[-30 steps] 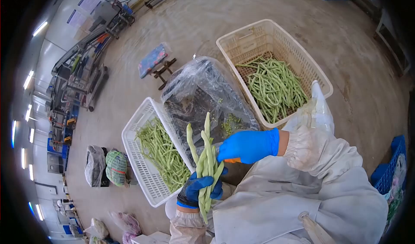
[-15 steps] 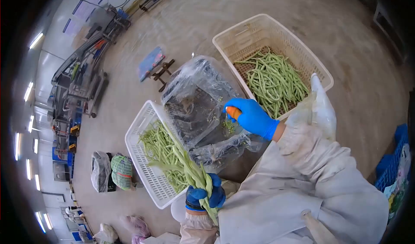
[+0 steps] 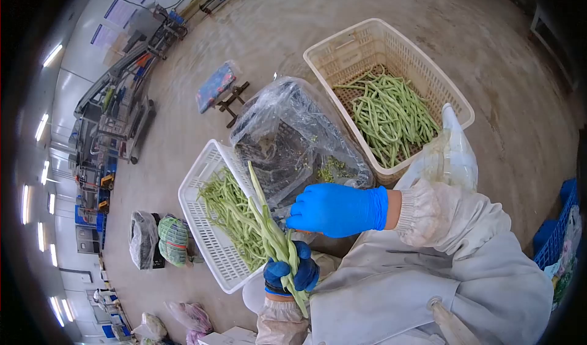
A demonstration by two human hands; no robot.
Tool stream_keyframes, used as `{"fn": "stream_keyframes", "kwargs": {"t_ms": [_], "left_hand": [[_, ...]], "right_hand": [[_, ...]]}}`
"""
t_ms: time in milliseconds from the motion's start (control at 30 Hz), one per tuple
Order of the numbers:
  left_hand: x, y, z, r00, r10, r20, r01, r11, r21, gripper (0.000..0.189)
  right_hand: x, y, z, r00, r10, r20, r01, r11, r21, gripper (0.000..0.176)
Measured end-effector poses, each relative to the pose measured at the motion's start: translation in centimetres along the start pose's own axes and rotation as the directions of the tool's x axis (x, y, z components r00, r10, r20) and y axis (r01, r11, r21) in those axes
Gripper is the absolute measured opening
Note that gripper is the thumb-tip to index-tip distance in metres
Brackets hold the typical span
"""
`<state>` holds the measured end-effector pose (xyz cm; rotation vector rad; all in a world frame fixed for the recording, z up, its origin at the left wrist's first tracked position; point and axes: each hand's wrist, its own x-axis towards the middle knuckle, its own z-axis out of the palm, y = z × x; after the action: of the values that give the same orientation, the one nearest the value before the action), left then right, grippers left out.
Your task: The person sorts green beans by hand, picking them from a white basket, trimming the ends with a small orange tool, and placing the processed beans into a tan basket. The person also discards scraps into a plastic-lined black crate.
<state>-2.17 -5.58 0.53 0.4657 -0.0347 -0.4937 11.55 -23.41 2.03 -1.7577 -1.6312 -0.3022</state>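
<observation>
we see the left grip [image 3: 291, 274], in a dark blue glove, closed tight around the lower end of a bunch of green beans [image 3: 268, 226]. the bunch leans up and away from us, its tips reaching the near edge of the plastic-lined crate [image 3: 287, 131]. the right grip [image 3: 336, 209], in a brighter blue glove, hovers just beside the bunch on the near side of the crate, curled with its back to us. we cannot tell what it has hold of, or how far it is closed. inside the crate lie small green trimmings [image 3: 330, 170]. touching the crate's left side is a white basket [image 3: 202, 247] with loose beans. just right of the crate stands a cream basket [image 3: 348, 45] with more beans. all three rest on the concrete floor [image 3: 275, 33].
</observation>
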Motion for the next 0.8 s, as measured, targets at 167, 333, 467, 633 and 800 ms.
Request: {"fn": "stream_keyframes", "kwargs": {"t_ms": [167, 333, 467, 633, 800], "left_hand": [[0.2, -0.2, 0.1, 0.999, 0.019, -0.046, -0.020, 0.999, -0.038, 0.046], [1.1, 0.2, 2.1, 0.888, -0.053, 0.457, 0.009, 0.995, 0.099, 0.037], [-0.4, 1.9, 2.2, 0.788, -0.111, 0.606, 0.050, 0.992, 0.116, 0.037], [3.9, 1.0, 2.2, 0.634, -0.104, 0.767, 0.085, 0.994, 0.065, 0.035], [5.1, -0.5, 1.8, 0.452, -0.051, 0.891, 0.121, 0.993, -0.005, 0.033]], "right_hand": [[-1.0, -1.9, 1.1, 0.933, 0.360, -0.024, -0.342, 0.904, 0.257, 0.025], [-2.4, 2.8, 1.6, 0.728, 0.685, 0.003, -0.671, 0.712, 0.207, 0.031], [-0.4, 1.1, 0.7, 0.871, 0.338, -0.357, -0.339, 0.939, 0.061, 0.030], [2.5, -4.4, -1.6, 0.953, 0.300, -0.047, -0.205, 0.749, 0.630, 0.029], [3.7, -5.3, -0.5, 0.965, 0.237, -0.111, -0.087, 0.693, 0.716, 0.022]]}}
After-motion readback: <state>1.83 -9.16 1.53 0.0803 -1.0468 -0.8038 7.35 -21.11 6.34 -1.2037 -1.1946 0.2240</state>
